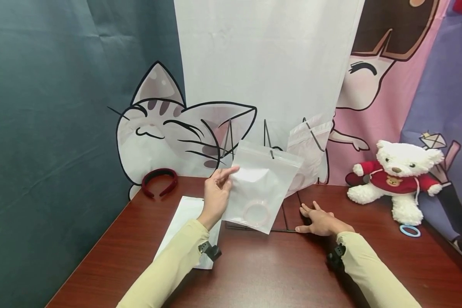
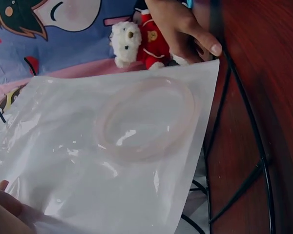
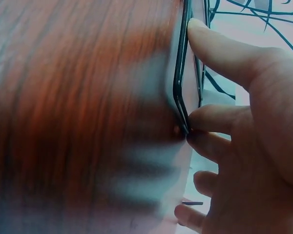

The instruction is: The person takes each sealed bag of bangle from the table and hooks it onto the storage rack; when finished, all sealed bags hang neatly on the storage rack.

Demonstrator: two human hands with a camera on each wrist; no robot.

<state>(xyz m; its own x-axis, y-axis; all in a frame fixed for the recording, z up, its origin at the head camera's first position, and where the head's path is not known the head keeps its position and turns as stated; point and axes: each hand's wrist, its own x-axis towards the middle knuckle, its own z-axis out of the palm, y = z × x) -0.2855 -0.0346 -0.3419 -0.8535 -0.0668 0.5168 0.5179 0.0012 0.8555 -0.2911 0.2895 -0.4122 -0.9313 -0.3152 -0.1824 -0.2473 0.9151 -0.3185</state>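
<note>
A translucent white zip bag (image 1: 250, 184) with a pale pink ring (image 1: 256, 213) inside hangs tilted from a wire hook (image 1: 271, 153). My left hand (image 1: 217, 192) pinches its left edge, the index finger reaching over its front. In the left wrist view the ring (image 2: 103, 117) shows through the plastic, and fingers (image 2: 6, 202) crease the bag at lower left. Low at the front right of the black wire rack (image 1: 288, 231), my right hand (image 1: 318, 220) lies with fingers spread. Thumb and fingertips touch the rack's bent wire (image 3: 178, 87) in the right wrist view.
A second clear bag (image 1: 309, 149) hangs from the rack's right hook. Flat white packaging (image 1: 188, 214) lies under my left forearm. A dark red headband (image 1: 159, 173) stands at back left. To the right sit a white teddy bear (image 1: 396, 171) and a blue ring (image 1: 410, 231). A printed curtain backs the table.
</note>
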